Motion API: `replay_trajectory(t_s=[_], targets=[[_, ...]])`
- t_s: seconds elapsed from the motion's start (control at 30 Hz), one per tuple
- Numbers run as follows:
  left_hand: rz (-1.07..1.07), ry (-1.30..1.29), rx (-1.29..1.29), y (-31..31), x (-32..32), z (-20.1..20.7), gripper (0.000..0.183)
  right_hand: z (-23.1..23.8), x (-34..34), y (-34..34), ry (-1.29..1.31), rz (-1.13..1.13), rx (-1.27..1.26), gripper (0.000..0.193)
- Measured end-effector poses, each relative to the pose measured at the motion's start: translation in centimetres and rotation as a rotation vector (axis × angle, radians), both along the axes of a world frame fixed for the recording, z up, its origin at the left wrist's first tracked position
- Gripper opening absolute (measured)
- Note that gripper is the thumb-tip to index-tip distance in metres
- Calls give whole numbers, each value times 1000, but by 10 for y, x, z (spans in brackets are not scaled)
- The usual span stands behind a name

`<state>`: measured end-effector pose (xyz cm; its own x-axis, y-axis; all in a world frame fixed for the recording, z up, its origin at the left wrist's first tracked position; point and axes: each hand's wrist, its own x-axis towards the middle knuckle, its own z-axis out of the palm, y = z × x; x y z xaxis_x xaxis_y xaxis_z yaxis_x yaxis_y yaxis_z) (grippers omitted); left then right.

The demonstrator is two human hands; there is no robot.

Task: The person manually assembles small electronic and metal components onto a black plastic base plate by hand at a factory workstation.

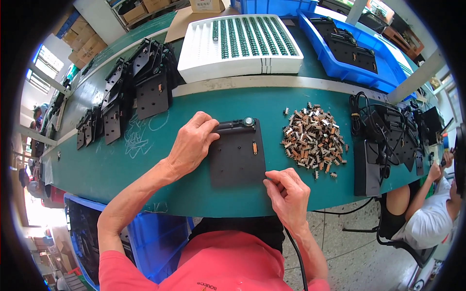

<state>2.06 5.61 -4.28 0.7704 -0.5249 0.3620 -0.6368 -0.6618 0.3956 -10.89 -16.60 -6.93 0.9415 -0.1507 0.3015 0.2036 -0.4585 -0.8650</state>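
Observation:
A flat black plate [237, 167] lies on the green bench in front of me. Along its top edge runs a black bar with a round green-and-silver part [249, 121] at its right end. A small copper-coloured slide switch [255, 148] sits near the plate's right side. My left hand [191, 144] grips the bar at the plate's upper left corner. At the lower right corner, my right hand [290, 196] has thumb and forefinger pinched together; anything between them is hidden. A heap of small slide switches [313, 138] lies right of the plate.
Beyond the bench ledge stands a white foam tray [238, 72] with rows of green round parts. Similar black plates [153, 97] stand at left. A blue bin [340, 72] holds more plates. A black box [367, 167] with cables lies at right, near another person [429, 220].

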Motion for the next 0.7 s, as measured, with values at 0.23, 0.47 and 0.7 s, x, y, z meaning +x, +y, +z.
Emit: replay_trajectory(t_s=[0.23, 0.47, 0.7], targets=[[30, -31, -39, -3, 7, 28, 21, 8, -4, -4, 43, -47, 0, 17], [86, -133, -88, -10, 30, 86, 24, 11, -11, -17, -76, 95, 46, 14], [101, -192, -146, -65, 103, 146, 24, 9, -26, -44, -193, 181, -259, 17]])
